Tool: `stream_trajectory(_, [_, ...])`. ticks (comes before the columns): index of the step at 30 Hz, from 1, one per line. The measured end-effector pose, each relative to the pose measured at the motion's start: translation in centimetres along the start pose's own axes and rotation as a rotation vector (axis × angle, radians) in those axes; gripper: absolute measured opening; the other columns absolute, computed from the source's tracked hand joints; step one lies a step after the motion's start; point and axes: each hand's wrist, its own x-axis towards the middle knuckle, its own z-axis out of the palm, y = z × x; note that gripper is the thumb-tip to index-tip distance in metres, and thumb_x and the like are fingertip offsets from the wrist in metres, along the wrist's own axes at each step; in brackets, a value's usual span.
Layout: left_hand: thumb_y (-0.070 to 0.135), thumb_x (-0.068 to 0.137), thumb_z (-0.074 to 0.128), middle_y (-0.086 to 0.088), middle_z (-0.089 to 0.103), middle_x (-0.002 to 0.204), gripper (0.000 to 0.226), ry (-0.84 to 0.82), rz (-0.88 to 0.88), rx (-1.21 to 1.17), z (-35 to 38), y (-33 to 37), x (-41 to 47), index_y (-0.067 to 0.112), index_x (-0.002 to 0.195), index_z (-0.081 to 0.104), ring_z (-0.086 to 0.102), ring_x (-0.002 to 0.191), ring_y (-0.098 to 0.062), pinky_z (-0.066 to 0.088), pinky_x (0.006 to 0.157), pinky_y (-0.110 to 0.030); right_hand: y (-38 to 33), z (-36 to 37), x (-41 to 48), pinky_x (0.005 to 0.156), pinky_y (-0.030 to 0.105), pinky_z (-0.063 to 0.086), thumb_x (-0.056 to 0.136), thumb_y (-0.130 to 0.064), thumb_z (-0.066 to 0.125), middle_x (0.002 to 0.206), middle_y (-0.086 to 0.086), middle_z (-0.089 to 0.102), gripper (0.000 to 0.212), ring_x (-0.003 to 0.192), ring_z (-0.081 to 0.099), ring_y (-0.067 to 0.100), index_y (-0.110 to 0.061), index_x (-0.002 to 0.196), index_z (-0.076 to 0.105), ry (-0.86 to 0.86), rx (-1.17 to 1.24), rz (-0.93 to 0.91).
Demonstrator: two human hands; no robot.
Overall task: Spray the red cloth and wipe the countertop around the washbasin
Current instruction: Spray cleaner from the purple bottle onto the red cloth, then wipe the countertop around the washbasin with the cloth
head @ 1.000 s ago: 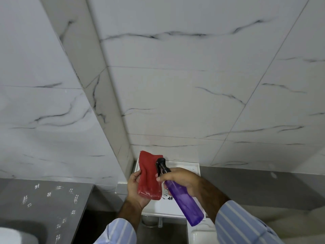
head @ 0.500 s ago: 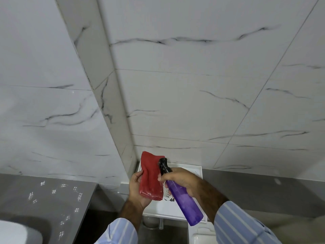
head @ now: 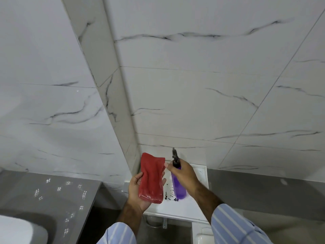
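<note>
My left hand [head: 136, 190] holds a folded red cloth [head: 151, 178] upright, palm up, in the lower middle of the view. Just right of it my right hand [head: 184, 173] grips a purple spray bottle [head: 178, 185] with a black nozzle [head: 175, 156]; the bottle is nearly upright and its nozzle points up and away from the cloth. The grey countertop [head: 58, 192] lies at the lower left, with the rim of the white washbasin [head: 19, 231] at the bottom left corner.
White marble-look wall tiles fill most of the view, with a protruding tiled column [head: 112, 103] left of centre. A white tray-like fixture [head: 198, 206] sits below the hands. A grey ledge [head: 263, 187] runs to the right. A white fixture [head: 202, 235] shows at the bottom.
The right hand has swung the spray bottle from a tilt toward the cloth to nearly upright, nozzle now off the cloth. The cloth lies flatter in the left palm. The view shifted left.
</note>
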Motion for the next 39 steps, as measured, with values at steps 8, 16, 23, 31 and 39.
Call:
stream_trajectory(8, [0.031, 0.092, 0.054, -0.031, 0.05, 0.154, 0.068, 0.056, -0.046, 0.075, -1.9, 0.2, 0.7, -0.002, 0.151, 0.049, 0.053, 0.139, -0.045, 0.029, 0.127, -0.058, 6.0, 1.3, 3.5, 0.073, 0.007, 0.048, 0.089, -0.024, 0.083, 0.086, 0.006, 0.07, 0.023, 0.072, 0.063, 0.0, -0.009, 0.091, 0.066, 0.134, 0.06, -0.118])
stream_trajectory(16, [0.033, 0.093, 0.054, -0.03, 0.051, 0.154, 0.069, 0.071, -0.055, 0.12, -2.0, 0.6, 0.4, -0.002, 0.153, 0.047, 0.06, 0.129, -0.045, 0.031, 0.127, -0.056, 9.4, 2.0, 4.1, 0.086, 0.015, 0.049, 0.079, -0.053, 0.078, 0.092, -0.007, 0.073, 0.037, 0.097, 0.07, 0.013, -0.026, 0.102, 0.068, 0.067, 0.082, -0.07])
stream_trajectory(23, [0.028, 0.09, 0.056, -0.031, 0.049, 0.156, 0.069, 0.03, -0.056, 0.112, -0.9, 1.5, -2.1, 0.0, 0.153, 0.048, 0.047, 0.145, -0.046, 0.031, 0.126, -0.058, 10.0, -2.3, 0.0, 0.111, 0.04, 0.044, 0.059, -0.049, 0.098, 0.137, -0.01, 0.058, 0.097, 0.127, 0.052, 0.012, -0.027, 0.143, 0.053, 0.267, -0.006, 0.021])
stream_trajectory(31, [0.021, 0.09, 0.039, -0.032, 0.038, 0.159, 0.077, 0.001, -0.076, 0.124, -1.0, 0.8, -7.2, -0.001, 0.162, 0.027, 0.049, 0.137, -0.049, 0.041, 0.118, -0.057, 7.8, 2.3, -7.6, 0.085, 0.041, 0.062, 0.085, -0.078, 0.056, 0.102, 0.012, 0.082, 0.071, 0.091, 0.08, 0.024, -0.015, 0.11, 0.078, -0.28, 0.329, 0.405])
stream_trajectory(39, [0.018, 0.09, 0.038, -0.037, 0.037, 0.152, 0.077, -0.16, -0.135, 0.102, -7.3, 8.4, -14.2, -0.009, 0.16, 0.025, 0.045, 0.138, -0.05, 0.038, 0.119, -0.061, -2.2, 14.3, -3.4, 0.08, 0.039, 0.063, 0.08, -0.023, 0.089, 0.116, 0.02, 0.079, 0.054, 0.101, 0.077, 0.032, -0.002, 0.125, 0.07, -0.495, 0.457, 0.387])
